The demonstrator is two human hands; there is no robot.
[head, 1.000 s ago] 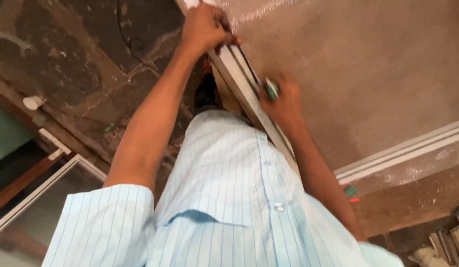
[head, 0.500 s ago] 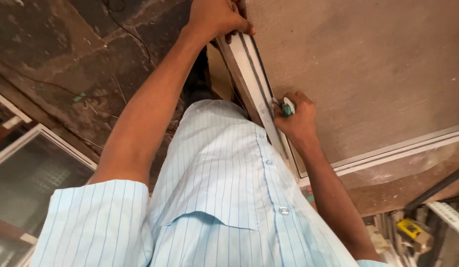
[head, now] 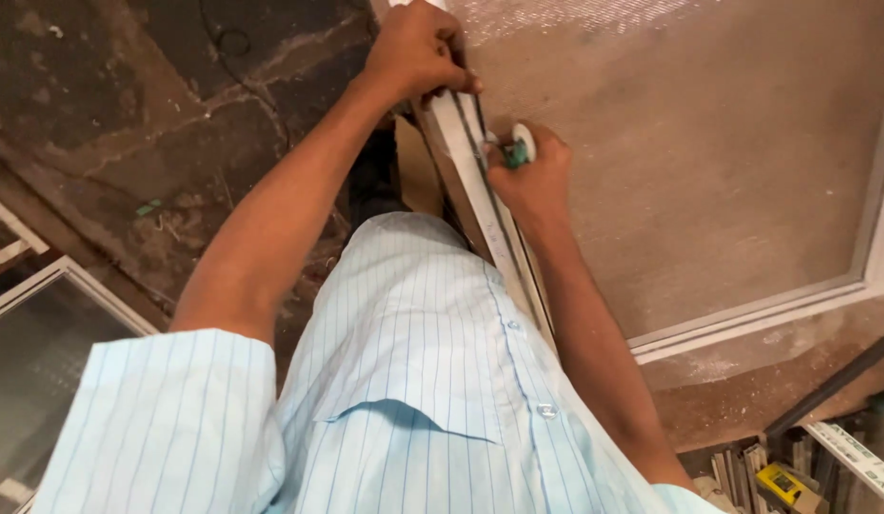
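Observation:
My left hand (head: 415,49) grips the near rail of a white window frame (head: 485,200) that lies flat, covered with fine mesh (head: 689,162). Just below it, my right hand (head: 529,179) presses a small roller tool with a green handle and white wheel (head: 516,149) against the same rail. A dark strip runs along the rail's groove under the wheel. My light blue striped shirt fills the bottom of the view and hides the lower part of the rail.
The frame's far white corner (head: 875,271) sits at the right. Another glazed frame (head: 51,333) leans at the lower left. Loose profile offcuts and a yellow tool (head: 784,481) lie at the bottom right on the stained concrete floor (head: 128,124).
My right hand with the roller has slid up along the rail, closing toward my left hand. The view has shifted, showing more of the frame's right side.

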